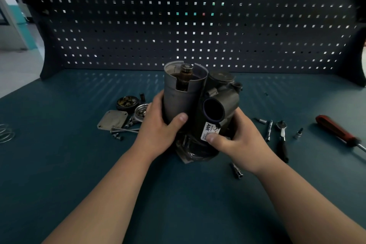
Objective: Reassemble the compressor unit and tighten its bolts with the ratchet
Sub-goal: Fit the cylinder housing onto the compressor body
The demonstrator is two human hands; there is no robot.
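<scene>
While the left hand (160, 125) wrapped its fingers around the grey cylinder and the right hand (235, 140) clutched the labelled side, the compressor unit (198, 105) stood upright at frame centre (top end uncovered, shaft showing). This looked like the positioning step; next, the cover plate (112, 120) and bolts (124, 129) at centre left wanted fitting before the ratchet (282, 136), lying centre right, came into play.

Upright grey compressor unit (198, 103), mid-bench
</scene>
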